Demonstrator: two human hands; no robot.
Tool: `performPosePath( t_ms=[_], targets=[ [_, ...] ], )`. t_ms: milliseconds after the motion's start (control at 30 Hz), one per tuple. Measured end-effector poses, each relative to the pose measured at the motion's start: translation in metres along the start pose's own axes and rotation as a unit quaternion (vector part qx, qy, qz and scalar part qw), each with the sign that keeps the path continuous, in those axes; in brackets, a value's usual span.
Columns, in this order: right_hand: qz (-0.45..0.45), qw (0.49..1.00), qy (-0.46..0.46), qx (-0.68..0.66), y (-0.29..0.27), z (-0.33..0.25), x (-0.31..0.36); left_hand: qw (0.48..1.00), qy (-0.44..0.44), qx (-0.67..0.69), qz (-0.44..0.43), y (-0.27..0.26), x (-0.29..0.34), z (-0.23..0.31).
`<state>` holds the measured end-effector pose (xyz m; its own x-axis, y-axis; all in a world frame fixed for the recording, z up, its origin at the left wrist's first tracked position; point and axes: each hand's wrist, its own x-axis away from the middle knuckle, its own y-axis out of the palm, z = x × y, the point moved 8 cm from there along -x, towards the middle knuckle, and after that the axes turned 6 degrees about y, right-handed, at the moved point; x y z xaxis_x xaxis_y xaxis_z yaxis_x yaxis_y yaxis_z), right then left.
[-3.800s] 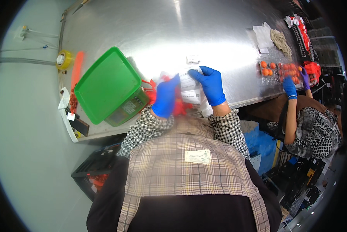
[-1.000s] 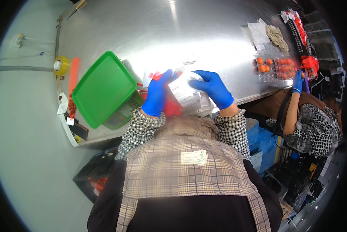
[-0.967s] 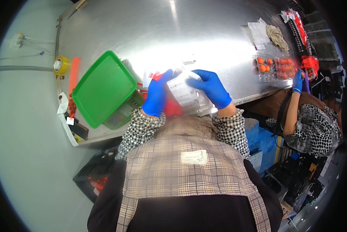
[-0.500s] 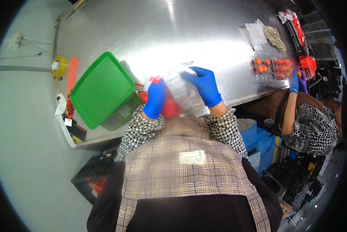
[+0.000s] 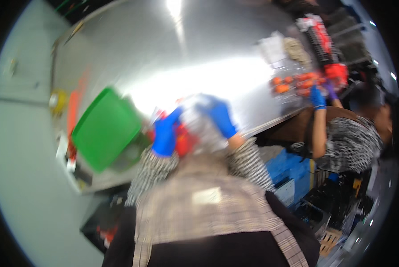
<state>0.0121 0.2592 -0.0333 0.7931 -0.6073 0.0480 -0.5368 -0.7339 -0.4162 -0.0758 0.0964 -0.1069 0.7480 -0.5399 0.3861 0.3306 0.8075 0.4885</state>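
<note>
Both of my hands wear blue gloves and are close together in front of the apron, blurred by motion. My left hand (image 5: 165, 137) is closed at the left side of a crinkled clear plastic bag (image 5: 203, 133). My right hand (image 5: 220, 117) bends over the bag's upper right part and grips it. A bright red bundle (image 5: 185, 141) shows between the hands, beside or behind the plastic; which of these I cannot tell. Just left of my left hand stands a see-through bin with a green lid (image 5: 105, 129).
On the steel table (image 5: 133, 44) lie orange-red strips (image 5: 74, 113) and a yellow tape roll (image 5: 56, 101) at left, and a knife (image 5: 75, 32) far left. At right, a co-worker's blue-gloved hand (image 5: 317, 97) is by packs of round orange-red produce (image 5: 282, 84), near a cloth (image 5: 297, 51).
The whole view has shifted and tilted, so the table and its things sit differently in the picture. My hands keep the plastic bag between them, and the right hand curls further over it.
</note>
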Motion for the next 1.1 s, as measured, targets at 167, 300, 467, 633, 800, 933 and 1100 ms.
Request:
performPosePath(
  t_ms=[167, 300, 467, 633, 800, 933, 1100],
  targets=[
    [0.026, 0.997, 0.01, 0.068, 0.008, -0.014, 0.001, 0.997, 0.056, 0.012, 0.053, -0.003, -0.007, 0.012],
    [-0.058, 0.995, 0.016, 0.077, 0.009, -0.036, -0.005, 0.99, 0.133, -0.043, 0.017, 0.007, -0.015, 0.028],
    [-0.057, 0.989, 0.015, 0.138, 0.014, -0.033, -0.017, 0.994, 0.089, -0.057, 0.002, 0.008, -0.015, 0.024],
    [-0.04, 0.999, 0.026, 0.024, 0.016, 0.011, -0.025, 0.997, 0.057, 0.042, 0.023, -0.002, -0.025, 0.009],
    [-0.054, 0.997, 0.04, -0.039, -0.01, 0.006, -0.021, 0.994, -0.053, 0.092, -0.034, 0.047, 0.0, 0.037],
    [-0.057, 0.954, 0.174, -0.239, 0.001, 0.002, -0.001, 0.996, 0.06, 0.047, 0.041, 0.028, -0.003, 0.037],
    [-0.035, 0.947, 0.187, -0.258, 0.009, 0.006, -0.001, 0.997, 0.069, -0.037, 0.028, 0.016, -0.003, 0.025]
  ],
)
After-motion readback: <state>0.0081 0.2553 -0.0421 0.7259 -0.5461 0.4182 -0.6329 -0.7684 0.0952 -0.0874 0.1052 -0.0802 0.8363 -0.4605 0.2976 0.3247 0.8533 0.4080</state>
